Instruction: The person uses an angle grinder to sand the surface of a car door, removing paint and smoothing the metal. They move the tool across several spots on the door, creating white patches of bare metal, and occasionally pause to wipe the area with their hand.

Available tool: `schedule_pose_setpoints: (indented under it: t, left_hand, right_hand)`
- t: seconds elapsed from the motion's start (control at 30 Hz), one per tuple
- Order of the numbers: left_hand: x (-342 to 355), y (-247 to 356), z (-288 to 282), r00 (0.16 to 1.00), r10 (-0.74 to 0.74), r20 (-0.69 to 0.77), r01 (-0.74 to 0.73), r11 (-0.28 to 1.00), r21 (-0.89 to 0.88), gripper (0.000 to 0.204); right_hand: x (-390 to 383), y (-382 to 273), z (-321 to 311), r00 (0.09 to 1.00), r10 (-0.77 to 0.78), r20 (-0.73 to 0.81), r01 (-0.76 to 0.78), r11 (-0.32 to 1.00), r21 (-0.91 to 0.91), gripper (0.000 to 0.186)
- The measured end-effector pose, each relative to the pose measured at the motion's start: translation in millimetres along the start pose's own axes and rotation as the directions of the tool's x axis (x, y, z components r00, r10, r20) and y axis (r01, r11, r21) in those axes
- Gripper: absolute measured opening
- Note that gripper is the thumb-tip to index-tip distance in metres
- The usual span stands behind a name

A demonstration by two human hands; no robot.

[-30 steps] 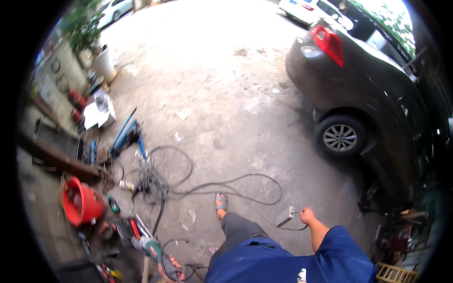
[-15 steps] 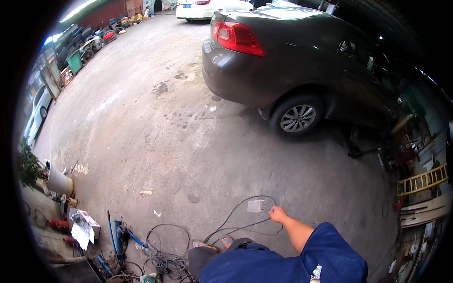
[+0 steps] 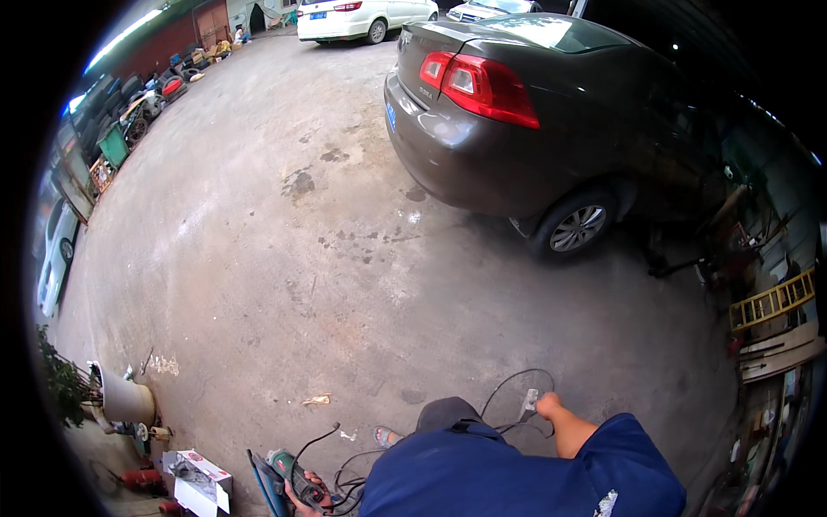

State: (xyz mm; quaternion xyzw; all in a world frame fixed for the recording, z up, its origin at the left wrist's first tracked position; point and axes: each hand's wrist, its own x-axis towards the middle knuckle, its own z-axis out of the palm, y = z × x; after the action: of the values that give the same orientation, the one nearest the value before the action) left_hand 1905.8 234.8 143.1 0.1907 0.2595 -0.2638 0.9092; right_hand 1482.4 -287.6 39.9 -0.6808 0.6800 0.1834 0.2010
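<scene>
My left hand [image 3: 310, 493], low in the picture, is closed on a green angle grinder [image 3: 282, 465] with a black cord looping from it. My right hand [image 3: 549, 403], at the end of my outstretched forearm, is closed on a small grey box-shaped piece [image 3: 529, 402], perhaps a socket block, with a dark cable [image 3: 508, 379] attached and looping over the concrete. Blue metal tool parts [image 3: 261, 478] show beside the grinder, partly hidden.
A dark grey car [image 3: 465, 155] stands ahead right, white cars [image 3: 340, 26] behind it. A yellow ladder [image 3: 771, 302] lies right. A pale planter [image 3: 127, 396], open carton [image 3: 198, 487] and red cylinders [image 3: 142, 480] are lower left. A person [image 3: 244, 36] is far off.
My view has swung from the tools on the left toward the car and yard. The grinder, mostly out of frame half a second ago, shows again in my left hand.
</scene>
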Motion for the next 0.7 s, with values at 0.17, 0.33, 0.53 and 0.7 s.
schedule_pose_setpoints:
  t: [0.17,0.33,0.53,0.7]
  left_hand:
    - [97.4,45.0,77.5,0.996,-0.045,0.073,0.043,0.999,0.027,0.053]
    - [211.3,86.1,131.5,0.992,-0.047,-0.113,0.042,0.998,-0.049,0.052]
    - [320.3,135.2,210.8,0.977,0.183,-0.113,-0.181,0.983,0.028,0.043]
    - [414.1,152.6,274.9,0.937,0.302,-0.177,-0.300,0.953,0.039,0.037]
  right_hand:
    - [14.1,-98.1,9.6,0.987,-0.067,0.149,0.079,0.994,-0.074,0.030]
    - [47.7,-221.2,37.8,0.972,0.037,0.231,-0.042,0.999,0.017,0.030]
    - [115.2,-433.4,-5.5,0.936,-0.004,0.353,-0.026,0.997,0.079,0.028]
    - [165.7,-644.3,-105.0,0.971,-0.109,0.215,0.085,0.989,0.118,0.029]
